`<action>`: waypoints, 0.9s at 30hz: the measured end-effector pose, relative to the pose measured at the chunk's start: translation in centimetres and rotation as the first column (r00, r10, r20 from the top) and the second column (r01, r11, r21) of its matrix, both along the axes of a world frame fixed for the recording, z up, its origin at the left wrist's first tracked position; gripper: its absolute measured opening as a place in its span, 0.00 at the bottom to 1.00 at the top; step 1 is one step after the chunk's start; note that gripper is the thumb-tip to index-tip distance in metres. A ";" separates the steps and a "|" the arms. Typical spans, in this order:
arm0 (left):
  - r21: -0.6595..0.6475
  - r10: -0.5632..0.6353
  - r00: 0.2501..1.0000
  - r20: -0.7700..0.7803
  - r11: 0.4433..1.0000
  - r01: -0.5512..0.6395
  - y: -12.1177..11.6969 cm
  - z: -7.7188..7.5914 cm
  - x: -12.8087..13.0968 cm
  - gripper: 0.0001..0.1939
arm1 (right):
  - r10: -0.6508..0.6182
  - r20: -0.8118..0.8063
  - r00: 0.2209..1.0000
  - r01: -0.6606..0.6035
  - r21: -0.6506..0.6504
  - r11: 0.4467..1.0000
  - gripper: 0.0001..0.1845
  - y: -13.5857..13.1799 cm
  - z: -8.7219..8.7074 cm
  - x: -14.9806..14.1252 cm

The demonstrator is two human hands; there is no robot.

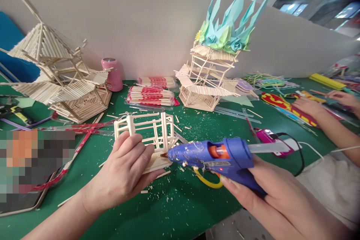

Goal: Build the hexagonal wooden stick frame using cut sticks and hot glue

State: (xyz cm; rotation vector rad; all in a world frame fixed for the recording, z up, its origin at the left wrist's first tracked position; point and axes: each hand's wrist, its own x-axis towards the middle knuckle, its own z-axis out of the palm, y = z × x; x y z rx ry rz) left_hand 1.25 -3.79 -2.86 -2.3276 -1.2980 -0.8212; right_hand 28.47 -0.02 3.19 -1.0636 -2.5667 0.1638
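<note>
My left hand (125, 167) is closed around the near left side of a small open frame (157, 131) built from thin wooden sticks. A flat stick panel (157, 160) forms its near lower part. In my right hand (281, 195) is a blue hot glue gun (202, 153), gripped by its handle. Its brown nozzle points left and meets the frame's lower edge near a corner post; whether it touches cannot be told. A clear glue stick (267, 147) juts from the gun's back. Yellow-handled scissors (208, 180) lie partly hidden beneath the gun.
A stick pavilion (81, 101) stands left, another topped with blue paper (205, 95) behind. Between them lie packs of sticks (150, 95) and a pink bottle (114, 77). Offcuts litter the green table (180, 210). A magenta device (271, 142) with cables and another person's hands (308, 107) are right.
</note>
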 end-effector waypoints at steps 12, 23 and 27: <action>0.020 -0.007 1.000 -0.010 1.000 0.007 0.1 0.1 -0.1 0.15 | -0.091 0.010 0.996 0.090 0.085 0.992 0.10 -1.3 -1.5 1.5; 0.005 -0.016 1.000 -0.015 1.000 0.016 0.1 0.1 -0.1 0.15 | -0.037 -0.027 0.999 0.040 0.090 0.995 0.09 -1.0 -1.3 0.6; 0.009 -0.023 1.000 -0.004 1.000 0.023 0.2 0.1 0.1 0.15 | 0.047 -0.071 0.996 -0.030 0.222 0.974 0.13 -1.3 -0.9 -0.5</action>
